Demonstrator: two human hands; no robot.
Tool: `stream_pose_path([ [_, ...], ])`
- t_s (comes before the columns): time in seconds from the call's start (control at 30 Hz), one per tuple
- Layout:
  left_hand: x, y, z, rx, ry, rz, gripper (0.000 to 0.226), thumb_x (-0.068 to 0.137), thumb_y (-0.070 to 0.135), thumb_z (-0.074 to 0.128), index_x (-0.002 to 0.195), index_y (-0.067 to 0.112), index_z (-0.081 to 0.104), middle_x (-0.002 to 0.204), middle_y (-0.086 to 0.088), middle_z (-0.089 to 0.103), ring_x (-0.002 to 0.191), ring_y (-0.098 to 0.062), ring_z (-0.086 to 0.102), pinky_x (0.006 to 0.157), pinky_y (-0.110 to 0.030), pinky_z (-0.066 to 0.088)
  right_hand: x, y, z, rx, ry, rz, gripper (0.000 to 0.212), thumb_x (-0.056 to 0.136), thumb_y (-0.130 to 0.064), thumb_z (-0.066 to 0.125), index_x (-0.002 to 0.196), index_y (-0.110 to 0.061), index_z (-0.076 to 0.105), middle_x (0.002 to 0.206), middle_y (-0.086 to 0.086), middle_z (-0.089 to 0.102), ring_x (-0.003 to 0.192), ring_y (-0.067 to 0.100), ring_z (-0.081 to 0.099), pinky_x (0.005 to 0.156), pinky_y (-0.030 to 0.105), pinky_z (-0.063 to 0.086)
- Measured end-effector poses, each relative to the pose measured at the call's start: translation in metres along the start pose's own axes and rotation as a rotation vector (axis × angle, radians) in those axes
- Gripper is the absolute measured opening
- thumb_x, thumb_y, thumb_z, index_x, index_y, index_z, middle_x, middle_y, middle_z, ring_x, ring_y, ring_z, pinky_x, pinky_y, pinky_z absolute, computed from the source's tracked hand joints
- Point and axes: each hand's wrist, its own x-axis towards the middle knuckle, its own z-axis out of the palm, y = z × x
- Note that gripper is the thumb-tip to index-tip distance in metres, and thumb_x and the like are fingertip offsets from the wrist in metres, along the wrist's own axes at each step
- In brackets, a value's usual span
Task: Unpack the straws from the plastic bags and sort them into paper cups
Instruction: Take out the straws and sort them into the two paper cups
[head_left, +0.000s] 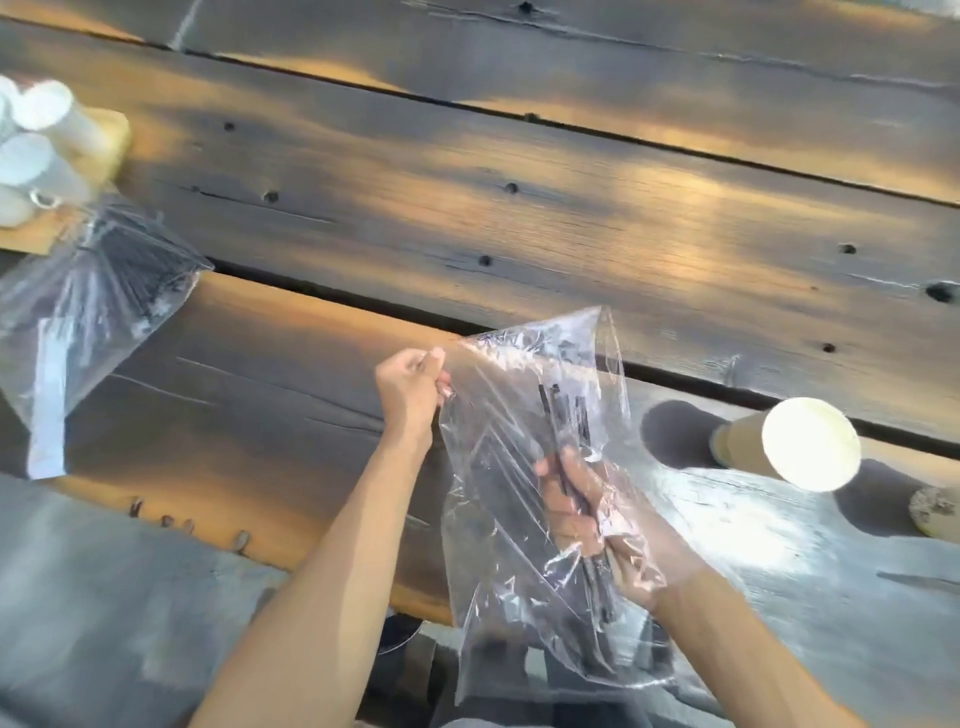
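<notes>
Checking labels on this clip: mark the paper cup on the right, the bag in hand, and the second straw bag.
paper cup (810, 444): head view, open rim.
held bag (524, 374): head view, upper film.
second straw bag (98, 280): head view, middle.

A weathered wooden plank table (519, 208) fills the view, its wide grey-brown boards separated by dark gaps and dotted with knots and nail holes. Warm orange light falls across it in patches, with soft shadows between.
</notes>
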Motion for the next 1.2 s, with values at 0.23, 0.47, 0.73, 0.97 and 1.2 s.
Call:
stream_pose_path([
  [0.23, 0.014, -0.002, -0.009, 0.056, 0.008, 0.025, 0.021, 0.094, 0.010, 0.061, 0.075, 0.004, 0.068, 0.063, -0.008, 0.066, 0.046, -0.011, 0.056, 0.046, -0.021, 0.046, 0.006, -0.011, -0.011, -0.601, 0.267, 0.182, 0.039, 0.099, -0.034, 0.056, 0.122, -0.003, 0.049, 0.058, -0.002, 0.046, 0.039, 0.007, 0.037, 0.032, 0.017, 0.028],
  [0.47, 0.029, 0.033, -0.016, 0.404, -0.204, 0.153, 0.042, 0.089, -0.001, 0.056, 0.124, 0.019, 0.063, 0.114, 0.000, 0.069, 0.109, -0.017, 0.062, 0.098, -0.032, 0.049, 0.004, -0.028, -0.006, -0.994, 0.154, 0.282, 0.066, 0.097, -0.058, 0.049, 0.101, 0.008, 0.057, 0.062, 0.012, 0.046, 0.042, 0.011, 0.036, 0.041, 0.018, 0.032],
  [0.73, 0.015, 0.054, 0.015, 0.219, -0.445, 0.297, 0.022, 0.093, 0.015, 0.065, 0.078, 0.000, 0.072, 0.064, -0.015, 0.067, 0.053, -0.009, 0.059, 0.060, -0.025, 0.048, -0.004, -0.043, 0.000, -1.109, 0.050, 0.245, 0.036, 0.102, -0.045, 0.048, 0.095, -0.011, 0.057, 0.043, -0.009, 0.052, 0.036, 0.013, 0.042, 0.048, 0.032, 0.042],
  [0.97, 0.030, 0.009, -0.006, 0.345, 0.110, 0.179, 0.034, 0.082, 0.026, 0.057, 0.059, 0.001, 0.060, 0.055, -0.009, 0.056, 0.054, -0.023, 0.049, 0.059, -0.042, 0.050, -0.003, -0.055, -0.009, -1.393, 0.123, -0.012, 0.026, 0.103, -0.029, 0.051, 0.094, -0.005, 0.048, 0.055, 0.004, 0.053, 0.040, 0.018, 0.045, 0.041, 0.029, 0.041],
  [1.2, 0.056, -0.017, -0.087, 0.253, 0.484, -0.104, 0.034, 0.080, 0.032, 0.053, 0.088, 0.004, 0.071, 0.094, -0.020, 0.072, 0.090, -0.039, 0.068, 0.083, -0.052, 0.057, -0.004, -0.044, -0.065, -0.829, 0.378, -0.129, 0.022, 0.104, -0.024, 0.051, 0.113, -0.003, 0.052, 0.065, 0.003, 0.043, 0.044, 0.017, 0.034, 0.037, 0.024, 0.025],
])
